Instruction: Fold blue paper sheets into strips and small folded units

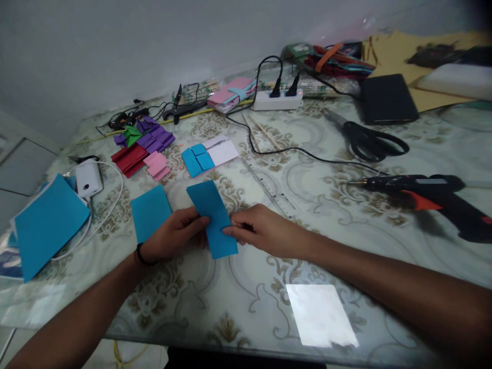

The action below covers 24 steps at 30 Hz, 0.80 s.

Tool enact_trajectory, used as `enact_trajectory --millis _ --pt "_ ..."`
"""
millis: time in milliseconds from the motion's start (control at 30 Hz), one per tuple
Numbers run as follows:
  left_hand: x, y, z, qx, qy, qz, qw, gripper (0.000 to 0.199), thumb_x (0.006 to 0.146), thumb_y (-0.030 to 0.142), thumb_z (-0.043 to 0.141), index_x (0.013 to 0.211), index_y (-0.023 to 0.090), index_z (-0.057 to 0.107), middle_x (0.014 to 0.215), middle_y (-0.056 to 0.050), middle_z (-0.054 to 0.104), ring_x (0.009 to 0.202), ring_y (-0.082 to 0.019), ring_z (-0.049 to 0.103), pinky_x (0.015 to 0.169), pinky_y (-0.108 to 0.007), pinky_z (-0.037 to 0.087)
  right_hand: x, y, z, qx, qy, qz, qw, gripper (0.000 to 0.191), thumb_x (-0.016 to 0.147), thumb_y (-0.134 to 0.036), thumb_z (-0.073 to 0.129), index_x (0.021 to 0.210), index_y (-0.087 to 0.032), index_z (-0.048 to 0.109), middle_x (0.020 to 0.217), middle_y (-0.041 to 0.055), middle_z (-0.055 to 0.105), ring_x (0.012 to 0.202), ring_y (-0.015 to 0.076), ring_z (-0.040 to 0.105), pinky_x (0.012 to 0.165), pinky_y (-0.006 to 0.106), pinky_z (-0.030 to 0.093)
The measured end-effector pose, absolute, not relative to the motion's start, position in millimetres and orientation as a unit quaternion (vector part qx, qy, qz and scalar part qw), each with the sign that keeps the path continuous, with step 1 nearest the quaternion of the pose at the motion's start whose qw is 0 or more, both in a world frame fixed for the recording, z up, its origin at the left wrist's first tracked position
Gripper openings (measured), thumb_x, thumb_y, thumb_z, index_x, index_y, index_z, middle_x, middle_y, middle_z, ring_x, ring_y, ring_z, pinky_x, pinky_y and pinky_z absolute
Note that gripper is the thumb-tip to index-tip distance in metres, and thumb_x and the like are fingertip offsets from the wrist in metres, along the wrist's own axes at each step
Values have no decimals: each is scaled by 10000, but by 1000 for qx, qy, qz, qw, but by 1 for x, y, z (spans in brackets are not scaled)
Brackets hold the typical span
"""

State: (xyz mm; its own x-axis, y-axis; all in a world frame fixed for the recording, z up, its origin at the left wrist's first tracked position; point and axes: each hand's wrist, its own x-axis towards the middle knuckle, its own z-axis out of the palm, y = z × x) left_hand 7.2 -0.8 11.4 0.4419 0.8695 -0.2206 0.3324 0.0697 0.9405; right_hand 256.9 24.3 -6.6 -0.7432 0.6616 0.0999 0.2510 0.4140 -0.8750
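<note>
Right, I'm on the head view, and I take the clear plastic ruler [269, 192] as my landmark on the pale, floral-patterned bench [184, 302]. Just to its left, the narrow blue paper rectangle [207, 200] is up between the two hands. I have the left hand [179, 230] pinching its left edge, thumb on top, and the right hand [261, 228] gripping the opposite edge. So both are closed on the paper, with a little blue showing between them.

How far along? The rectangle looks doubled over at its upper corner, but I can't tell whether the crease is finished. Already folded, I judge, and lying beyond and left of the ruler: purple paper pieces [156, 138], a green paper piece [132, 135], dark red paper pieces [129, 158] and pink paper pieces [157, 165]. Nearer the ruler, a small blue folded paper piece [198, 159] lies beside a white paper part [223, 150].

Still flat: a plain blue sheet [151, 210] left of the ruler, and farther left a bigger blue sheet [49, 225]. Off to the ruler's right sit the black-handled scissors [372, 141] and a black glue gun [434, 192].
</note>
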Motion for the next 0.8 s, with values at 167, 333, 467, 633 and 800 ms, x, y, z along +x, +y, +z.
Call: enact_trajectory --millis 167,333,467,633,800 --pt "5 0 8 624 469 252 572 475 999 568 626 767 154 638 646 -11 693 574 -122 605 546 -229 464 257 24 -7 -292 -810 456 225 426 1049 -388 562 689 -161 576 625 -12 643 570 74 519 606 225 331" --pt "6 0 10 623 462 251 579 474 999 569 626 769 155 645 643 -16 707 573 -128 620 550 -232 469 257 24 -6 -281 -813 460 220 418 1054 -360 551 690 -158 588 637 -8 656 588 77 544 625 223 351" --pt "7 -1 12 625 472 255 567 484 982 585 644 760 155 637 645 -10 699 573 -122 611 539 -222 454 257 23 -6 -286 -815 455 216 410 1055 -368 545 704 -160 584 653 -4 661 594 82 544 628 226 348" --pt "9 -1 13 624 478 262 560 510 970 614 645 745 157 625 635 -12 686 558 -123 595 524 -226 447 257 23 -6 -288 -815 452 220 453 1051 -422 537 681 -163 576 599 -21 591 552 79 470 593 238 299" --pt "9 -1 12 612 476 263 574 494 968 609 653 767 158 636 634 -18 696 550 -129 601 524 -232 448 257 23 -6 -281 -814 462 212 432 1058 -391 536 692 -164 570 642 -6 630 594 86 514 627 236 333"
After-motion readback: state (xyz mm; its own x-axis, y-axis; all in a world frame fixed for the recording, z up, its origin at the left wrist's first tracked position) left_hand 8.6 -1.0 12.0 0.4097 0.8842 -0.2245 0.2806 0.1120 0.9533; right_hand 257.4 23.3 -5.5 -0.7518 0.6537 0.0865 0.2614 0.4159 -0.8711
